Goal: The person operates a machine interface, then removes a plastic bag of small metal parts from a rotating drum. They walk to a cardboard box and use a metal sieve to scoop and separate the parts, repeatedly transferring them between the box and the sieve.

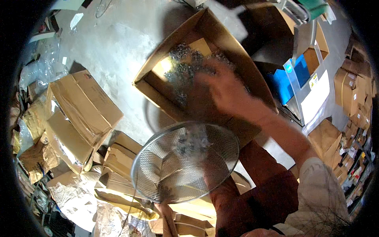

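Observation:
A round wire mesh strainer point(152, 168) is held tilted in front of me, with a small clump of shiny grey pieces point(191, 144) inside it. My left hand point(161, 206) grips its near rim, mostly hidden below the mesh. Beyond the strainer is an open cardboard box point(241, 53) holding a loose heap of small, dark, shiny pieces point(179, 65); their kind is too blurred to make out. My right hand point(225, 87) reaches down into this box at the heap. Motion smears its fingers, so their grip does not show.
A large carton point(85, 108) lies at left among crumpled brown paper point(75, 193) and flattened cardboard. Clear plastic wrap point(43, 67) is heaped at the far left. A blue bin point(282, 85) stands right of the box, and stacked cartons point(349, 91) line the right side.

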Available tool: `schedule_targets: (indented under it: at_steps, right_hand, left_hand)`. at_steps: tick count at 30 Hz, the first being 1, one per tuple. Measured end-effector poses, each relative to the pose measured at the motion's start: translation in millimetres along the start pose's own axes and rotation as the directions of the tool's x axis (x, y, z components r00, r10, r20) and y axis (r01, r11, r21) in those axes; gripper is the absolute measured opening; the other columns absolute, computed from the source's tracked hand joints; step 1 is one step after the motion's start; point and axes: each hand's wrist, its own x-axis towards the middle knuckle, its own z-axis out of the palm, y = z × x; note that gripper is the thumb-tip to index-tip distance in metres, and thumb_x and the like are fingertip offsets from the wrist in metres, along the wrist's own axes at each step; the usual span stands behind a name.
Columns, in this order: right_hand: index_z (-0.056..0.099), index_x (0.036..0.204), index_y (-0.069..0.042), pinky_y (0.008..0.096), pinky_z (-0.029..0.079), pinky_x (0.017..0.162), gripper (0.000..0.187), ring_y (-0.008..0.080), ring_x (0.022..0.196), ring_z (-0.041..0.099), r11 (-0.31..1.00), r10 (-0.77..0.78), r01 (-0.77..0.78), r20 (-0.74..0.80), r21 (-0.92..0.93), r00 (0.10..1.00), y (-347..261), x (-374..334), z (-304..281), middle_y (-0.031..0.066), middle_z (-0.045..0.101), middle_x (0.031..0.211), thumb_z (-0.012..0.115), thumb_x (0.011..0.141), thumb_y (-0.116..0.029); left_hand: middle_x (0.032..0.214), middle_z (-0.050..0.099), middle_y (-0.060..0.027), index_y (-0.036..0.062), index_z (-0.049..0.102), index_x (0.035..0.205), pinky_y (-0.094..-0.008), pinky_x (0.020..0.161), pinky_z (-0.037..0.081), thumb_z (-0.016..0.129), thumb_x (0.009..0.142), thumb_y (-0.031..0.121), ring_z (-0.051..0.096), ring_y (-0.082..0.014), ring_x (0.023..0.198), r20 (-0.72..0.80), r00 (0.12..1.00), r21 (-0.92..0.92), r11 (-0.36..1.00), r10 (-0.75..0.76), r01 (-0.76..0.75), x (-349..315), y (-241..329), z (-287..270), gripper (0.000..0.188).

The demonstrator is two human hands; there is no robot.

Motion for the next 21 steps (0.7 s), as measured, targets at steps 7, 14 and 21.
schedule_targets:
  at_steps: [7,14,21]
  right_hand:
    - [0.014,0.144,-0.041,0.0739,0.021,0.096,0.099,0.0476,0.136,-0.001,0.807,0.573,-0.414,0.395,-0.421,0.718,163.7,31.1,130.9,0.0142,-0.009,0.152,0.078,0.069,-0.03]
    - [0.037,0.139,-0.027,0.0619,0.029,0.101,0.091,0.0432,0.135,0.018,0.747,0.656,-0.554,0.272,-0.368,0.704,162.0,24.3,144.5,0.0142,0.005,0.152,0.083,0.06,-0.031]
    - [0.062,0.095,-0.004,0.032,0.041,0.094,0.031,0.024,0.103,0.054,0.73,0.566,-0.542,0.076,0.416,0.821,209.5,-57.0,101.3,0.0107,0.056,0.111,0.07,0.065,-0.005]
  left_hand:
    - [0.107,0.055,-0.0145,0.0039,0.035,0.121,-0.0406,0.072,0.057,0.056,0.062,-0.01,0.058,-0.0312,0.093,0.037,0.997,-0.039,0.997,-0.068,0.069,20.7,-12.7,16.3,0.064]
    - [0.1,0.056,-0.0131,0.0021,0.044,0.1,-0.0392,0.071,0.055,0.057,0.063,-0.007,0.058,-0.0294,0.082,-0.042,0.98,-0.017,0.981,-0.192,0.192,32.2,-23.5,9.6,0.04]
    - [0.101,0.058,-0.0149,-0.0058,0.05,0.106,-0.0423,0.075,0.056,0.055,0.062,-0.007,0.06,-0.0295,0.084,0.064,0.989,0.07,0.989,-0.133,0.128,26.3,-5.8,34.5,0.044]
